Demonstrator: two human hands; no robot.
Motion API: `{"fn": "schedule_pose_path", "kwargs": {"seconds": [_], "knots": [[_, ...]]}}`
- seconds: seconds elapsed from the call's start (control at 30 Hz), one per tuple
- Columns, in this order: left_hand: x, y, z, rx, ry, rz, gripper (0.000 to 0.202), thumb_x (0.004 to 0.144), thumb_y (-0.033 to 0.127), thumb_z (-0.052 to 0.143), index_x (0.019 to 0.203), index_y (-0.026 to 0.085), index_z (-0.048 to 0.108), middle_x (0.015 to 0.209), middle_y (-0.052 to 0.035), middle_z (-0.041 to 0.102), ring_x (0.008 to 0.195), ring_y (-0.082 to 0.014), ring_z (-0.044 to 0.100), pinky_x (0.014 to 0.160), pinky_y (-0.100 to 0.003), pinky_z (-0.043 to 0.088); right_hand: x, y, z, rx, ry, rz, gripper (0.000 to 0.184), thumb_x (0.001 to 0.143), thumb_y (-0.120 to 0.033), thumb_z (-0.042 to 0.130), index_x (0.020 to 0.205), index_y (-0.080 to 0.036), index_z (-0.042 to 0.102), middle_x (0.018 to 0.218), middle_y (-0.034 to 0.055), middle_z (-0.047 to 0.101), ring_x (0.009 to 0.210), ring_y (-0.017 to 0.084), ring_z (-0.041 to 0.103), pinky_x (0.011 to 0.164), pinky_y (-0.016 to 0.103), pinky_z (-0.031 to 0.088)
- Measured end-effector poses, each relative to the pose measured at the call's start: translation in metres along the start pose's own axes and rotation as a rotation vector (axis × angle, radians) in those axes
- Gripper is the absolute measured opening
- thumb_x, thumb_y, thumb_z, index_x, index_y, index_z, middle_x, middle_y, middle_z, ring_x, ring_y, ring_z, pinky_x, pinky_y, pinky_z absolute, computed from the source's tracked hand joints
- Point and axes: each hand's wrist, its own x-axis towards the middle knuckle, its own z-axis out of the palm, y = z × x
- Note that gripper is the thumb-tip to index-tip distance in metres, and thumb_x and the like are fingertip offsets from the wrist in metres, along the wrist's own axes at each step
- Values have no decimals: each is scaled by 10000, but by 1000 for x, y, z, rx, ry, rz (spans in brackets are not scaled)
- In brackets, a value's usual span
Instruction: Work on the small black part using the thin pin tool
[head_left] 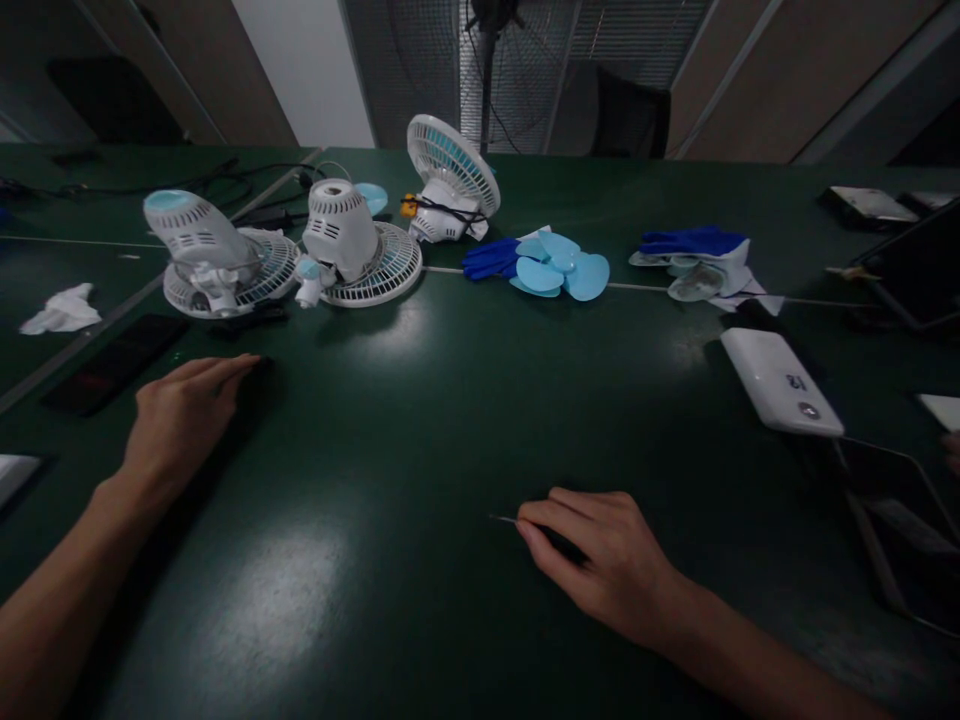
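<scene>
My right hand point(600, 560) is closed around a small screwdriver point(505, 519); its thin metal shaft points left, just above the green table point(390, 420). Most of its dark handle is hidden in my palm. Over on the left, the fingertips of my left hand point(187, 410) are pinched together at the tabletop, beside a small dark thing that I cannot make out. Beyond that hand, two white fan heads point(214, 250) point(341, 235) lie with their grilles down. A third white fan point(450, 190) rests tilted behind them, with its black cord around it.
Light-blue fan blades point(562, 268) lie against a blue glove point(487, 258) mid-table. More gloves point(697, 262) sit to their right. A white device point(780, 382) and a dark tray point(900, 530) are at right. A dark phone-like slab point(116, 365) lies left. Another person's hand point(952, 452) shows at the right edge.
</scene>
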Motion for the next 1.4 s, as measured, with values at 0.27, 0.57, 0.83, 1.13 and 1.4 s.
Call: {"fn": "schedule_pose_path", "kwargs": {"seconds": [0.27,0.57,0.83,1.13,1.4], "knots": [[-36,110,12,-409,-60,487,289,1009,277,560,1251,241,714,1228,-79,715,1079,-214,699,948,-362,596,0,0,0,26,-5,11,160,1035,-192,553,1045,-197,713,780,-8,680,611,118,603,567,272,384],[-73,215,9,-835,-259,872,331,997,72,530,1295,161,642,1196,-110,713,1087,-199,670,938,-350,585,-3,1,-2,12,90,36,123,1002,-170,591,1008,-190,713,735,-13,652,599,117,606,584,272,404],[-69,209,12,-889,-336,767,241,993,106,575,1217,189,607,1127,-62,713,1039,-172,663,932,-327,541,0,-1,-2,-20,59,21,130,989,-177,588,971,-185,716,719,-5,640,580,132,593,564,282,381],[-65,210,8,-935,-581,523,302,944,138,615,1228,232,580,1134,-35,658,1001,-146,639,884,-281,529,-3,1,0,-74,29,31,161,995,-181,567,979,-190,726,718,-1,626,578,132,561,561,291,346],[-62,213,9,-1005,-609,492,264,947,196,666,1201,236,603,1147,-22,679,1049,-146,659,895,-281,524,-3,1,3,-121,30,1,154,995,-168,570,1020,-187,721,732,-2,622,584,131,560,560,291,354]]}}
